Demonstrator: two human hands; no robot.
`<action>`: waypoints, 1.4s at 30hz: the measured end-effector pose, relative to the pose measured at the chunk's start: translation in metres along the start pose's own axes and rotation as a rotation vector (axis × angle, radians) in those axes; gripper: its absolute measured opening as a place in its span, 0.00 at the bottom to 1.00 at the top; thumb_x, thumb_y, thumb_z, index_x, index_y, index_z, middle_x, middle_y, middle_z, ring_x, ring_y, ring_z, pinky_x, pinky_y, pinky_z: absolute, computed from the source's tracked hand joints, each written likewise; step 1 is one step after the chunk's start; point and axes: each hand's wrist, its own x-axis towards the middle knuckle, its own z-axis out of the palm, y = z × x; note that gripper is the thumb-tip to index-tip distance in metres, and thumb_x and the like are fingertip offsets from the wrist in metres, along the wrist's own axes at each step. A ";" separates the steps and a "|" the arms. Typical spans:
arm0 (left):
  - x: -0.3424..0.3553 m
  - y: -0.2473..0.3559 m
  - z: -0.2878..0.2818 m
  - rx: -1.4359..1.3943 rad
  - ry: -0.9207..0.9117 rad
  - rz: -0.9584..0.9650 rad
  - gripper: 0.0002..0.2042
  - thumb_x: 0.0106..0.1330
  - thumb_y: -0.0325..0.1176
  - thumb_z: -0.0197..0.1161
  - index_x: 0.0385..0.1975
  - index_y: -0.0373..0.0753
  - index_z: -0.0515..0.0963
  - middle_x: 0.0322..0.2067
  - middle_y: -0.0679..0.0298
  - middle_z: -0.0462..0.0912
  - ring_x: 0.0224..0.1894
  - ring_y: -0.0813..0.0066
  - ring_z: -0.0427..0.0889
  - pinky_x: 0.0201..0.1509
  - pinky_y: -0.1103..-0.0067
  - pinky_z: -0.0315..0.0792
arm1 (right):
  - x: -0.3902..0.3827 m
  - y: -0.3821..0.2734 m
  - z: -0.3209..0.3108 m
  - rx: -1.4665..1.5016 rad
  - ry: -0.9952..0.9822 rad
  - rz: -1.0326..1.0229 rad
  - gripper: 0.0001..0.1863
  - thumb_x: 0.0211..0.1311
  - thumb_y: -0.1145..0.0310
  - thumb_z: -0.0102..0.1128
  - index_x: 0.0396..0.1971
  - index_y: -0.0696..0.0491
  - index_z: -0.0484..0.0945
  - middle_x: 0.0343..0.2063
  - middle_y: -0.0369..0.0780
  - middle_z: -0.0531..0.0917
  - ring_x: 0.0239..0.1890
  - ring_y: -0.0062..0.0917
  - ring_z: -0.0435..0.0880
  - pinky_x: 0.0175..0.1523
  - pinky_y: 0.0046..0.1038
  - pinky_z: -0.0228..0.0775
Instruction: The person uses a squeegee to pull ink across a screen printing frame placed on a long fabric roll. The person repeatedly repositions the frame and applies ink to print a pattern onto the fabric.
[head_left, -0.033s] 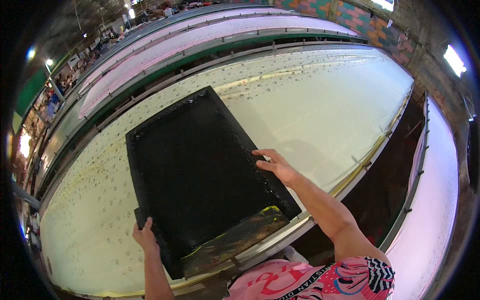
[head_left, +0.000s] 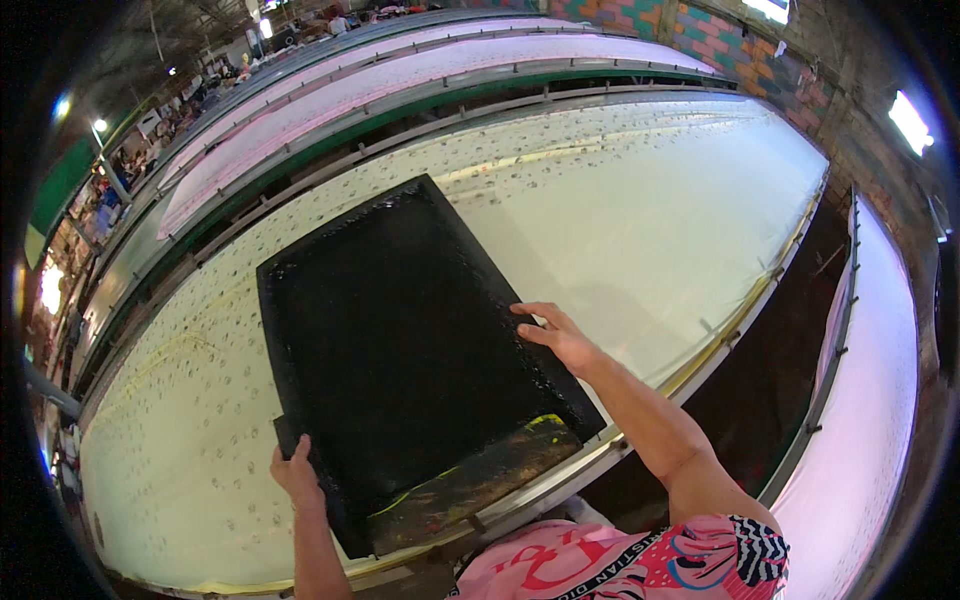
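Observation:
A large black printing screen (head_left: 390, 350) lies tilted over pale fabric (head_left: 620, 220), with wet, shiny dark ink along its borders. My left hand (head_left: 299, 478) grips its lower left edge, the thumb on top beside a small dark block (head_left: 284, 432); the other fingers are partly hidden. On the right edge, my right hand (head_left: 560, 340) holds the frame with its thumb and stretched index finger over the rim. A brown, ink-stained strip (head_left: 480, 475) with yellow marks crosses the screen's near end. Small dark prints dot the fabric left of and beyond the screen.
The fabric covers a long table with a raised rail (head_left: 745, 325) along its near right edge. Pink-white fabric lies on another table (head_left: 860, 420) at right. More long tables (head_left: 430, 75) run behind, before a colourful block wall (head_left: 700, 45).
The printing screen has shifted slightly to the right, and both my hands have moved with it, keeping their places on its edges.

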 end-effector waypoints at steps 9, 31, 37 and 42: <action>-0.119 0.038 0.154 0.013 -0.012 0.024 0.11 0.64 0.26 0.80 0.41 0.30 0.87 0.36 0.62 0.88 0.36 0.72 0.82 0.43 0.70 0.77 | 0.003 0.065 -0.168 0.347 0.170 0.031 0.26 0.75 0.59 0.73 0.69 0.51 0.84 0.68 0.42 0.80 0.69 0.33 0.78 0.77 0.37 0.66; -0.158 0.009 0.228 0.178 -0.077 0.139 0.17 0.64 0.34 0.81 0.45 0.30 0.86 0.43 0.50 0.86 0.46 0.51 0.85 0.56 0.59 0.77 | -0.019 0.090 -0.262 -0.272 0.167 -0.156 0.27 0.70 0.64 0.74 0.68 0.50 0.83 0.69 0.47 0.81 0.74 0.39 0.77 0.78 0.44 0.69; -0.150 -0.009 0.234 0.179 -0.101 0.080 0.18 0.64 0.37 0.82 0.45 0.30 0.86 0.44 0.47 0.86 0.49 0.46 0.86 0.58 0.57 0.77 | -0.128 0.060 -0.189 -0.538 -0.571 -0.522 0.28 0.62 0.67 0.78 0.64 0.48 0.87 0.66 0.48 0.83 0.70 0.47 0.81 0.75 0.50 0.73; -0.150 -0.021 0.231 0.246 -0.045 0.115 0.19 0.62 0.38 0.82 0.46 0.32 0.87 0.45 0.45 0.87 0.50 0.42 0.86 0.58 0.55 0.78 | -0.155 0.035 -0.149 -0.924 -0.483 -0.656 0.25 0.64 0.75 0.69 0.62 0.48 0.88 0.60 0.46 0.87 0.64 0.43 0.87 0.68 0.45 0.80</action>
